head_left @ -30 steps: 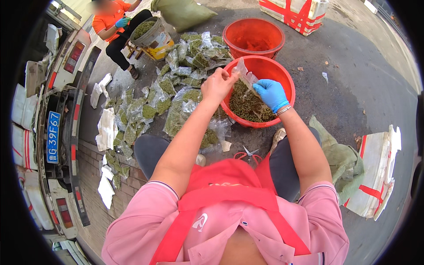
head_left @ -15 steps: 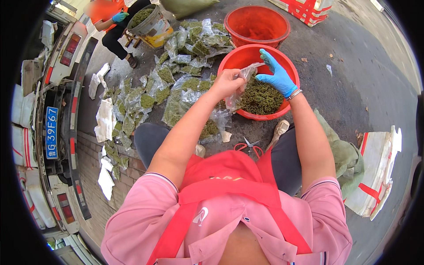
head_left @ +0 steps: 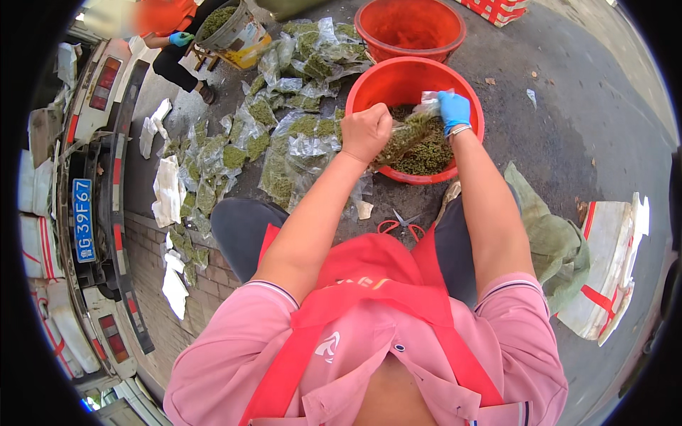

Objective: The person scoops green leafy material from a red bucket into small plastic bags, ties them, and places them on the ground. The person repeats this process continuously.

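Observation:
A clear plastic bag (head_left: 403,142) holding small green berries, like green peppercorns, is stretched over the front red tub (head_left: 474,99). My bare left hand (head_left: 366,133) is closed in a fist on the bag's near left end. In its blue glove, my right hand (head_left: 455,111) grips the other end, above the tub's right side. Loose green berries (head_left: 430,157) lie in the tub under the bag. Red-handled scissors (head_left: 402,224) rest with blades spread on the ground between my legs.
Flattened bags of green berries (head_left: 245,138) cover the ground at left. Behind stands another red tub (head_left: 412,32). A co-worker's gloved hand (head_left: 181,38) is beside a bucket (head_left: 238,42). A green sack (head_left: 543,238) and white foam box (head_left: 607,263) lie right; a truck (head_left: 106,206) stands left.
My right hand has gone from open to closed on the bag and moved lower right. A bag filled with green berries now spans both hands, where a crumpled one showed before.

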### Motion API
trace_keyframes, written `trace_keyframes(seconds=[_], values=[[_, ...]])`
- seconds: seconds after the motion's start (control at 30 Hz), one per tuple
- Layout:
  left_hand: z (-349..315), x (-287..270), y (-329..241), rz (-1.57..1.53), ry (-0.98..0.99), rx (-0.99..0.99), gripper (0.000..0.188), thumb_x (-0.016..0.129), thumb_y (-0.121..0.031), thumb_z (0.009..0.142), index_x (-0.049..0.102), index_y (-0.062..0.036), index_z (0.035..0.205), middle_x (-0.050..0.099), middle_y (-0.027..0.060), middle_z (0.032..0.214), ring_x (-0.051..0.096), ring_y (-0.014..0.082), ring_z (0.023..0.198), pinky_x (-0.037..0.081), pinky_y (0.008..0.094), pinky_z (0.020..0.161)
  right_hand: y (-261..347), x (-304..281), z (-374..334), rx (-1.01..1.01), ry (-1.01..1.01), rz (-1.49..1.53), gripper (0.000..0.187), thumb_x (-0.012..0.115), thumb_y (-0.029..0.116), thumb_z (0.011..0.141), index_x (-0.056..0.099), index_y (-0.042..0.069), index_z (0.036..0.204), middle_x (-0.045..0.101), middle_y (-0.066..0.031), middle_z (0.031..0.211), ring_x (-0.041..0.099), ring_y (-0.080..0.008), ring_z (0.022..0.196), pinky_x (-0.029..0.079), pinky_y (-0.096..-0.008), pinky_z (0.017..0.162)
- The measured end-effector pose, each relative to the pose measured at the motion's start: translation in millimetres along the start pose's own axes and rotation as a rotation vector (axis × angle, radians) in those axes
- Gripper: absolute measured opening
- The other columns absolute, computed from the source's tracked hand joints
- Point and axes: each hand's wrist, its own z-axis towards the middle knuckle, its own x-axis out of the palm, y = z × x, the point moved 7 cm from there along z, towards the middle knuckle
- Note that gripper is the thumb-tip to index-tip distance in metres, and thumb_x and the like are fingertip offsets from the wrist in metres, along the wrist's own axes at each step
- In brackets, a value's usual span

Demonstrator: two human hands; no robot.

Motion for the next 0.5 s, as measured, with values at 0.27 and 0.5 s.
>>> trace_keyframes(seconds=[0.27,0.5], values=[[-25.0,4.2,101.4,-0.316,0.15,-0.698,0.023,0.046,-0.02,0.078,0.058,-0.0034,0.067,0.06,0.0099,0.06,0.058,0.0214,0.055,0.042,0.0328,0.052,-149.7,-10.2,38.9,0.673,-0.049,0.581,0.03,0.054,0.024,0.079,0.063,-0.004,0.086,0.064,-0.0151,0.08,0.063,-0.0252,0.064,0.051,-0.0367,0.044],[-44.1,52.2,141.4,-0.599,0.174,-0.923,0.024,0.045,-0.016,0.078,0.054,-0.0007,0.062,0.052,0.0045,0.055,0.046,0.0125,0.048,0.036,0.0288,0.045,-94.4,-39.2,39.6,0.242,-0.026,0.356,0.029,0.053,0.026,0.082,0.064,0.001,0.09,0.064,-0.0143,0.078,0.063,-0.0246,0.068,0.052,-0.0299,0.057]])
